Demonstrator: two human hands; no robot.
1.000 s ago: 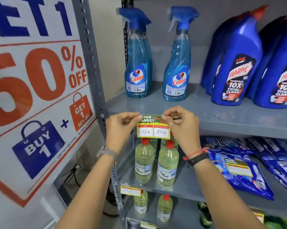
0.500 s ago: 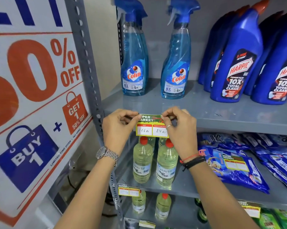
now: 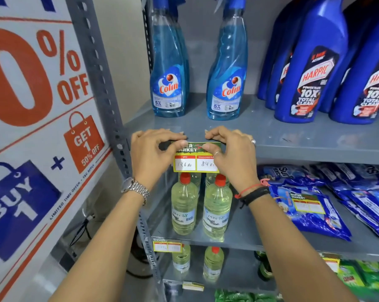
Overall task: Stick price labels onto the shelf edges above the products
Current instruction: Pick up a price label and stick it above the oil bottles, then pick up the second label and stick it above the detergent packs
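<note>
Both hands work at the front edge of the grey shelf (image 3: 304, 147), near its left corner beside the perforated upright (image 3: 101, 83). The left hand (image 3: 150, 156) pinches the upper left corner of the price label (image 3: 192, 159) between thumb and fingers, while the right hand (image 3: 233, 155) pinches the upper right corner the same way, its fingers curled over the shelf lip. The label lies flat against the shelf edge, its lower yellow part hanging just below it (two white boxes carry handwritten prices, the right one partly covered by the right hand). Directly beneath stand two bottles of pale yellow liquid (image 3: 184, 208) with red caps, on the next shelf down. On top of the labelled shelf stand two blue spray bottles (image 3: 169, 68), and further right the dark blue cleaner bottles (image 3: 308, 68). Blue packets (image 3: 315, 210) lie to the right of the yellow bottles, one bearing another label. A promotional poster (image 3: 31, 116) fills the left side.
</note>
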